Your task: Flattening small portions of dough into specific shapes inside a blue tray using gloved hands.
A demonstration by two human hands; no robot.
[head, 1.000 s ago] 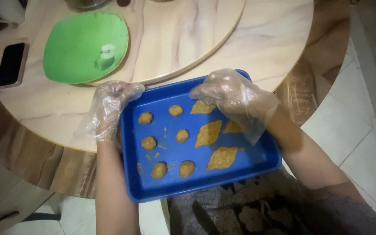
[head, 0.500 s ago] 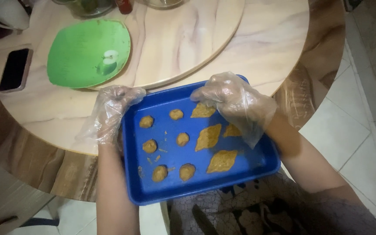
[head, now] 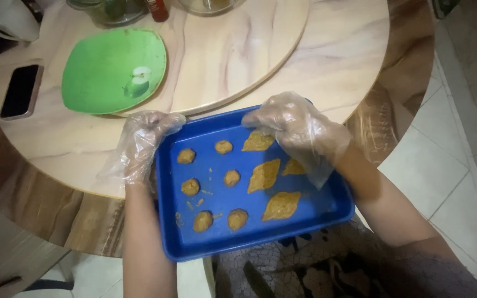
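Note:
A blue rectangular tray (head: 310, 212) rests half on the round table's near edge, half over my lap. On it lie several small round brown dough pieces (head: 190, 187) on the left and several flat leaf-shaped ones (head: 264, 175) on the right. My left hand (head: 142, 144), in a loose clear plastic glove, grips the tray's left rim near the far corner. My right hand (head: 296, 127), also gloved, is bent over the far right of the tray, its fingertips on the topmost leaf-shaped piece (head: 257, 142).
A green square plate (head: 111, 72) sits on the pale marble turntable (head: 238, 60) at the table's centre. A dark phone (head: 20, 91) lies at the left. Jars and a red bottle (head: 155, 8) stand at the far edge. White floor tiles (head: 448, 176) lie to the right.
The view has shifted slightly downward, so the table slid up in the picture. Both hands stay on the tray; my right fingers have moved a little over the topmost leaf-shaped piece.

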